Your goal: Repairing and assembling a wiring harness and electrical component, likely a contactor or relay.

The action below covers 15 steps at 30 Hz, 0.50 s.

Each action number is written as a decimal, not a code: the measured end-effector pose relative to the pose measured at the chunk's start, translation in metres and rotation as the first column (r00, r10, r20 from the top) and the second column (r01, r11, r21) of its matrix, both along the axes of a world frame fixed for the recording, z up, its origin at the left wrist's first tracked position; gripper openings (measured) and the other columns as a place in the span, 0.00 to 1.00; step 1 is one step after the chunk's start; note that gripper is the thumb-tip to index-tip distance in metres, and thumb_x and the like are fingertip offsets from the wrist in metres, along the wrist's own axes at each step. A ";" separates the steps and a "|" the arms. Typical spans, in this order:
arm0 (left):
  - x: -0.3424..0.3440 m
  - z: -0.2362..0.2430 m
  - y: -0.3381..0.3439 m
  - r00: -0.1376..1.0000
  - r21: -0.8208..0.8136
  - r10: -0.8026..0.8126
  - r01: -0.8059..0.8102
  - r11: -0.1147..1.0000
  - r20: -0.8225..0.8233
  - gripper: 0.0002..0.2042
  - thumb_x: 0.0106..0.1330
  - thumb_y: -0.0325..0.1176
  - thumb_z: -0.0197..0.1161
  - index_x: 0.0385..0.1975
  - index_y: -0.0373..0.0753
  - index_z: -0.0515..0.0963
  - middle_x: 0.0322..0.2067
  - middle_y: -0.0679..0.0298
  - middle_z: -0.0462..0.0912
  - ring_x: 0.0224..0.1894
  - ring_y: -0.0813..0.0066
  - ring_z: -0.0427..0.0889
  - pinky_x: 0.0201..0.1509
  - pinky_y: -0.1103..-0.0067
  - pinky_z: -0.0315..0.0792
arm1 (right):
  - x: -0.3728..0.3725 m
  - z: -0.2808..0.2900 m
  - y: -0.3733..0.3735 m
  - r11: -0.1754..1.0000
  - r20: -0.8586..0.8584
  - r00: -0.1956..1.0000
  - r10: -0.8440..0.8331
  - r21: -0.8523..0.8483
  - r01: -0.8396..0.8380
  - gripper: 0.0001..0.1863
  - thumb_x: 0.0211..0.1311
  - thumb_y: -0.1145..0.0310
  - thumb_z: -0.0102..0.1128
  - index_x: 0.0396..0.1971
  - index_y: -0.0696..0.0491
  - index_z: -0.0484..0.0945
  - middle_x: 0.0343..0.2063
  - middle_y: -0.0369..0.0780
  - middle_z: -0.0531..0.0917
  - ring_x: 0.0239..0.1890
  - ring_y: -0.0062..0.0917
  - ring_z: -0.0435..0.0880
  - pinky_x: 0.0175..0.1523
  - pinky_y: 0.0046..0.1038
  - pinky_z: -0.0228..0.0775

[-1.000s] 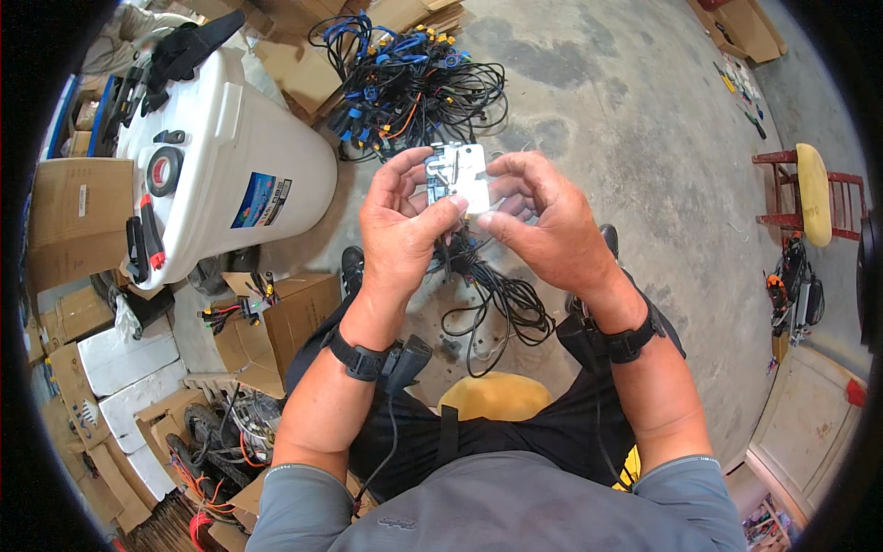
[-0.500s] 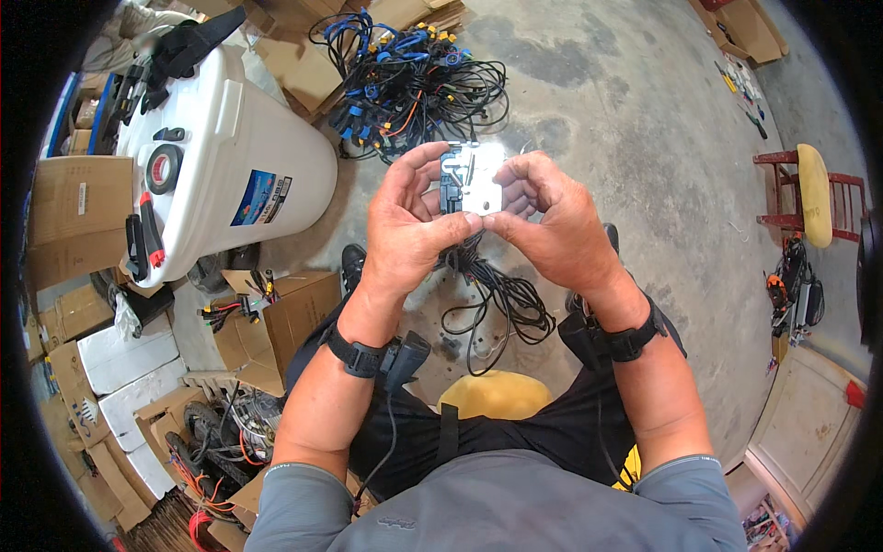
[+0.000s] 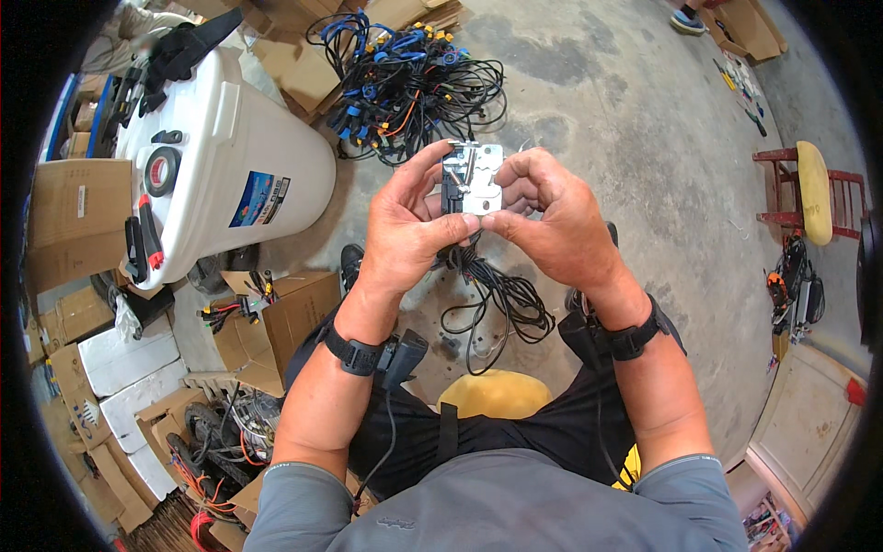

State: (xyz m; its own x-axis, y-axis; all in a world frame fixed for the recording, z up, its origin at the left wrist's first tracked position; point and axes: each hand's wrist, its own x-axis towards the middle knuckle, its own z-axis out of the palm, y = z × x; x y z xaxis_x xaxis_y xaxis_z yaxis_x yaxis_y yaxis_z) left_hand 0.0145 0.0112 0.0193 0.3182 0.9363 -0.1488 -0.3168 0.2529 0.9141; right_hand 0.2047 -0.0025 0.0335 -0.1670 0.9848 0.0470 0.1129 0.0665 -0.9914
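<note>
Between my two hands is a small metal latch mechanism point(image 3: 481, 180), held up in front of me. It has a flat silver plate on its right part, levers in the middle and a black side on the left. My left hand point(image 3: 409, 198) grips the black side, thumb at the lower edge and a finger at the top. My right hand point(image 3: 552, 207) pinches the plate's right and lower edge, its thumb close to the left thumb. Below the hands, a bundle of black cables point(image 3: 501, 299) lies on the floor between my feet.
A large white bucket point(image 3: 290, 152) at left carries black tape point(image 3: 163, 171) and red-and-black tools point(image 3: 150, 235). Farther off lies a big cable heap point(image 3: 414, 87). A carton point(image 3: 299, 322) sits left of my legs, and a red stool point(image 3: 814, 195) at right. A person's shoe point(image 3: 687, 21) shows far right.
Bright glare on the plate has gone, so its surface and levers show better. My hands keep their hold almost unmoved. A person's foot has come into view at the upper right.
</note>
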 end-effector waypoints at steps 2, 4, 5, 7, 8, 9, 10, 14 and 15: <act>0.000 0.001 0.000 1.000 -0.002 -0.002 0.001 1.000 -0.012 0.37 0.53 0.15 0.68 0.66 0.32 0.61 0.55 0.51 0.74 0.44 0.71 0.83 0.32 0.82 0.80 | 0.001 0.002 0.000 1.000 -0.011 1.000 0.008 -0.015 -0.008 0.15 0.52 0.78 0.69 0.39 0.60 0.74 0.27 0.39 0.83 0.30 0.17 0.83 0.35 0.21 0.76; 0.000 0.000 0.000 1.000 -0.001 0.000 0.000 1.000 -0.003 0.37 0.53 0.15 0.68 0.66 0.31 0.61 0.55 0.51 0.74 0.43 0.71 0.83 0.32 0.81 0.80 | 0.003 0.006 0.001 0.995 0.046 0.997 0.061 -0.076 -0.057 0.18 0.54 0.79 0.69 0.43 0.59 0.73 0.34 0.33 0.78 0.35 0.13 0.79 0.40 0.18 0.74; 0.000 -0.001 -0.001 1.000 -0.001 0.001 -0.001 1.000 0.010 0.37 0.54 0.15 0.68 0.66 0.31 0.61 0.55 0.51 0.74 0.43 0.71 0.83 0.32 0.81 0.80 | 0.003 0.005 0.000 0.996 0.047 0.997 0.060 -0.076 -0.056 0.18 0.54 0.79 0.69 0.43 0.59 0.73 0.34 0.33 0.78 0.35 0.13 0.79 0.40 0.18 0.74; 0.001 -0.002 -0.001 1.000 0.002 0.000 0.000 1.000 0.005 0.36 0.54 0.14 0.67 0.66 0.31 0.61 0.54 0.50 0.74 0.43 0.72 0.83 0.32 0.81 0.80 | 0.004 0.003 0.000 0.997 0.046 0.997 0.068 -0.046 -0.066 0.17 0.54 0.79 0.69 0.42 0.59 0.73 0.34 0.33 0.78 0.34 0.12 0.78 0.39 0.18 0.73; 0.001 -0.002 0.000 1.000 0.006 0.001 -0.001 1.000 0.000 0.36 0.54 0.14 0.67 0.66 0.31 0.61 0.54 0.50 0.74 0.42 0.72 0.84 0.32 0.81 0.80 | 0.004 0.002 0.000 0.997 0.046 0.997 0.068 -0.046 -0.065 0.17 0.54 0.79 0.69 0.42 0.59 0.73 0.34 0.33 0.78 0.34 0.12 0.78 0.39 0.18 0.73; 0.001 -0.002 0.000 1.000 0.006 0.000 0.000 1.000 0.000 0.36 0.54 0.14 0.67 0.66 0.31 0.61 0.54 0.50 0.74 0.42 0.72 0.84 0.32 0.81 0.80 | 0.004 0.002 0.000 0.998 0.051 0.997 0.065 -0.031 -0.064 0.17 0.53 0.79 0.70 0.41 0.58 0.73 0.33 0.32 0.77 0.33 0.12 0.77 0.38 0.18 0.72; 0.002 -0.001 -0.001 1.000 0.002 0.003 -0.003 1.000 -0.009 0.36 0.54 0.14 0.67 0.66 0.31 0.61 0.54 0.50 0.74 0.42 0.72 0.84 0.32 0.81 0.80 | 0.004 0.001 0.000 0.998 0.056 0.996 0.062 -0.015 -0.062 0.17 0.53 0.78 0.70 0.41 0.58 0.73 0.32 0.32 0.76 0.31 0.11 0.76 0.37 0.17 0.71; 0.002 0.000 -0.002 0.999 0.009 0.013 -0.012 1.000 -0.037 0.36 0.54 0.14 0.67 0.66 0.30 0.61 0.54 0.50 0.74 0.42 0.72 0.84 0.32 0.81 0.80 | 0.004 0.003 0.000 0.999 0.086 0.995 0.050 0.017 -0.052 0.16 0.51 0.78 0.71 0.39 0.57 0.74 0.29 0.31 0.75 0.29 0.11 0.72 0.35 0.18 0.69; 0.002 0.000 -0.002 0.999 0.009 0.012 -0.012 1.000 -0.037 0.36 0.54 0.14 0.67 0.66 0.30 0.61 0.54 0.50 0.74 0.42 0.72 0.84 0.32 0.81 0.80 | 0.004 0.003 0.000 0.998 0.092 0.994 0.050 0.024 -0.053 0.16 0.51 0.78 0.71 0.38 0.56 0.74 0.28 0.31 0.74 0.28 0.11 0.72 0.34 0.18 0.68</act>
